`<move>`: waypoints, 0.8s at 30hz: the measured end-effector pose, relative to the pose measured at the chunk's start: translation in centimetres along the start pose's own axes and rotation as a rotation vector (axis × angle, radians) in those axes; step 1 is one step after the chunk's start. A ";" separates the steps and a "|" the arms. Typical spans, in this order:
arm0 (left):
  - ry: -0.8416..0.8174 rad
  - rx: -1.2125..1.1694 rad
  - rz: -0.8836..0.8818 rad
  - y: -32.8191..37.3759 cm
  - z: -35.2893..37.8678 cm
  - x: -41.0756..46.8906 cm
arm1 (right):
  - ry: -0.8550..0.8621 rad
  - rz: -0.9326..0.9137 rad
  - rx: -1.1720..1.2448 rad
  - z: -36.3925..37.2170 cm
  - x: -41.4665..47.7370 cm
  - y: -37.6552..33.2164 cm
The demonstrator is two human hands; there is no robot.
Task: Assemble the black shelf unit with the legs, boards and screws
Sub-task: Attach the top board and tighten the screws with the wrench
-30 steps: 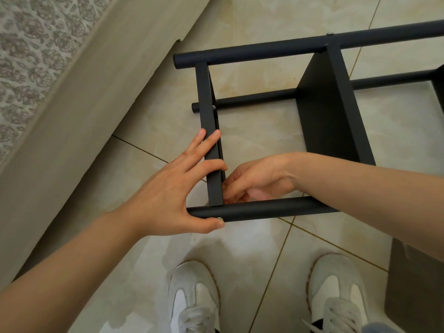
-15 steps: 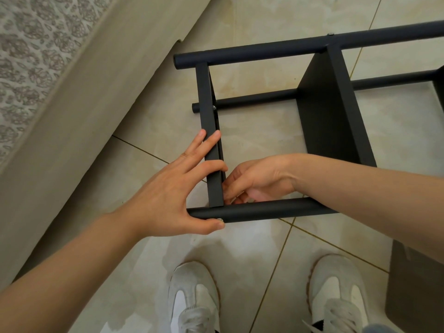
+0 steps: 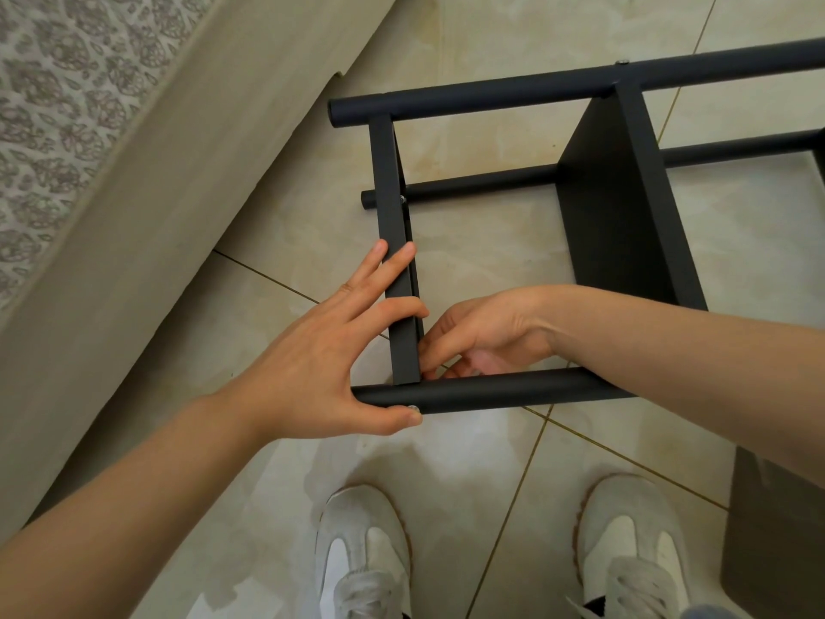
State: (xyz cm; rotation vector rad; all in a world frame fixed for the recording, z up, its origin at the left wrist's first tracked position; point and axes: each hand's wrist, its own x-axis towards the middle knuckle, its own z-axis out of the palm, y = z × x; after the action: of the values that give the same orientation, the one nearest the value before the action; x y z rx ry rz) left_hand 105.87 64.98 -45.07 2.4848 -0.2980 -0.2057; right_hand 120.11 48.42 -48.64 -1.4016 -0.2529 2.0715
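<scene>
**Both hands at the near corner of the shelf frame**

Upper left of the frame, a patterned fabric [image 3: 53, 105] lies above a pale beige panel [image 3: 147, 243] that slants down across the tiled floor [image 3: 277, 507]. Moving in, the left hand [image 3: 330, 350] is spread wide. Its straight fingers lie flat along the narrow end board [image 3: 393, 172], and the thumb presses against a screw head [image 3: 414, 407] on the near leg [image 3: 513, 393]. It clamps nothing; it only braces.

The black shelf unit [image 3: 620, 207] lies on its side across the upper right. Its far leg [image 3: 491, 89] runs along the top, and its boards stand on edge between the tubes.

Just right of the end board, the right hand [image 3: 482, 337] reaches in. Its fingers are curled, with the tips bunched in the corner where board meets near leg. I cannot tell whether they pinch anything.

Below, two white shoes [image 3: 361, 551] stand on the tiles. A dark panel [image 3: 777, 529] sits at the lower right edge.
</scene>
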 end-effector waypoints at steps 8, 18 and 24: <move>-0.001 -0.016 -0.005 0.1 0.0 0.0 | 0.014 -0.003 -0.015 0.3 0.0 -0.1; -0.003 -0.022 -0.006 0.1 -0.1 0.0 | 0.025 -0.003 -0.058 0.5 0.0 -0.1; -0.004 -0.009 -0.008 0.1 0.0 0.0 | 0.010 -0.047 -0.024 0.1 -0.2 -0.1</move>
State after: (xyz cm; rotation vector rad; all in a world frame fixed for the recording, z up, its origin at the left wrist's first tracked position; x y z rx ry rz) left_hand 105.90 64.94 -44.99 2.4779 -0.2879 -0.2154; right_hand 120.12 48.37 -48.41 -1.4074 -0.3048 2.0289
